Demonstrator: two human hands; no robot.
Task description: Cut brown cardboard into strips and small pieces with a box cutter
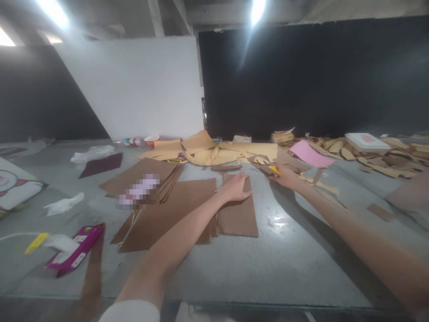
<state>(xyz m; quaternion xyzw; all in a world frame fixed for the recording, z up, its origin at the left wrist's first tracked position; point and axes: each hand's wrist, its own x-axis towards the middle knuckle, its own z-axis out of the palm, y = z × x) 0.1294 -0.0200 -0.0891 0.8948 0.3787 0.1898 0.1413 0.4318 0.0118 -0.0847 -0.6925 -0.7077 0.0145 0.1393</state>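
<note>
My left hand lies on a narrow brown sheet, fingers stretched forward and thumb apart. Farther right, my right hand is closed around a small yellow tool, just above the table beside brown scraps; most of the tool is hidden in the fingers, so its kind is unclear. Left of the narrow sheet lies a larger brown sheet. Behind it is a stack of brown sheets, with a blurred-out item on top.
On the left are a purple power strip with a white plug and a crumpled tissue. Tan offcuts lie along the back. A pink sheet and a white box are at the right.
</note>
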